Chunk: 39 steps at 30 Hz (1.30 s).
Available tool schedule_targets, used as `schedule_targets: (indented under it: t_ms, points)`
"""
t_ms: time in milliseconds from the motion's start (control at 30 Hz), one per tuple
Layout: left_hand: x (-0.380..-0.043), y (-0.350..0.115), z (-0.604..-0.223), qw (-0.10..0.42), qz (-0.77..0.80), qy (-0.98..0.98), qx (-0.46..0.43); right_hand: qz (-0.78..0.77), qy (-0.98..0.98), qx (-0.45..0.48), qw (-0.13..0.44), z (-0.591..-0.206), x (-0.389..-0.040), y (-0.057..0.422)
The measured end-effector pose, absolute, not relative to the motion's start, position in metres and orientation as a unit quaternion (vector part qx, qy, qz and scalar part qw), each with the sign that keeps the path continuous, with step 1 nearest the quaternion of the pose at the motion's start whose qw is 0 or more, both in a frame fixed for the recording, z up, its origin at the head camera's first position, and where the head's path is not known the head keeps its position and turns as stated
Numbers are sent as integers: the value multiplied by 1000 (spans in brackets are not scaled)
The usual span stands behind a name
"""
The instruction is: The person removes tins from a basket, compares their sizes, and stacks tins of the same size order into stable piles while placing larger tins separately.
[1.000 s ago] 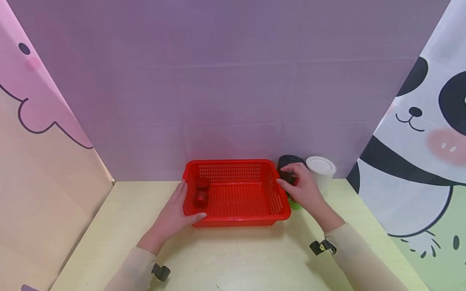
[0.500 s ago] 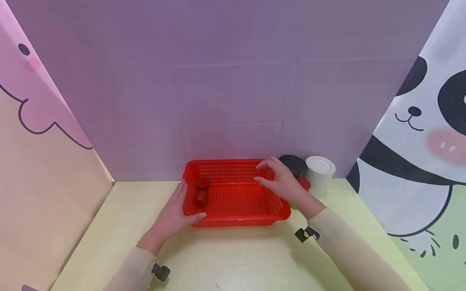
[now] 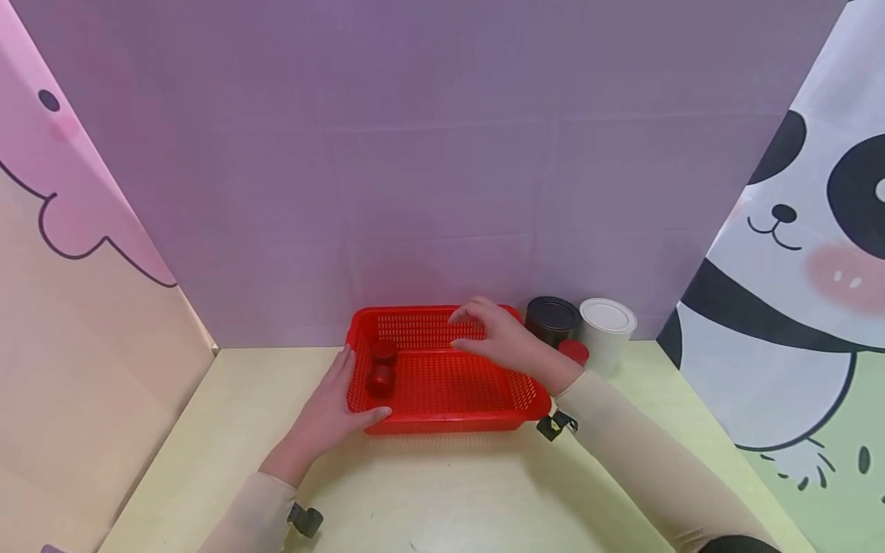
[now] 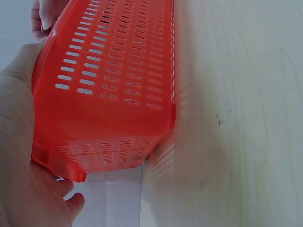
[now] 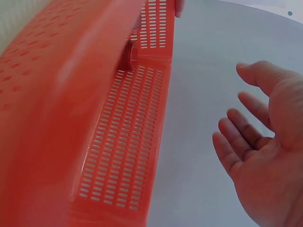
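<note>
A red perforated plastic basket [image 3: 445,419] stands on the table. My left hand [image 3: 323,411] rests at its front left corner, fingers straight along the left side and thumb lying on the front rim. In the left wrist view, my left hand [image 4: 21,137] lies against the rim. My right hand [image 3: 501,338] hovers over the basket's right half, fingers loosely bent and holding nothing; the right wrist view shows the empty right hand [image 5: 265,142] too. Inside the basket at left sit a red flat-topped piece [image 3: 384,351] and a glossy dark red rounded one [image 3: 381,379].
Right of the basket, by the back wall, stand a black lidded can [image 3: 553,316] and a white lidded can [image 3: 608,321]. A red round-topped thing [image 3: 573,352] sits in front of them, partly behind the right forearm. A purple cloth [image 3: 442,169] backs the table [image 3: 442,499].
My right hand has moved left from beside the black can, across the right rim, to over the basket. The left hand and basket have stayed put.
</note>
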<state>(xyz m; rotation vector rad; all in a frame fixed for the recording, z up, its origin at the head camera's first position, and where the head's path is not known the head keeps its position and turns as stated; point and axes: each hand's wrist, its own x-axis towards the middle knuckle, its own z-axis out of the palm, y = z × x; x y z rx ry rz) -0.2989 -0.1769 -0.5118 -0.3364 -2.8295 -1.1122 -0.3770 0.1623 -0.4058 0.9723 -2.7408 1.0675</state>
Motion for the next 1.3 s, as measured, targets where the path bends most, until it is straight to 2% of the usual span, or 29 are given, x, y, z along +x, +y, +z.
schedule_targets:
  t_ms: [400, 867, 1300]
  points:
    - [-300, -178, -513, 43, -365, -923, -111, 321, -870, 373, -29, -399, -395, 134]
    - [-298, -182, -512, 49, -359, -925, -115, 322, -854, 396, -102, -418, -417, 96]
    - [-299, -186, -512, 53, -357, -925, -122, 326, -852, 390, -127, -425, -430, 67]
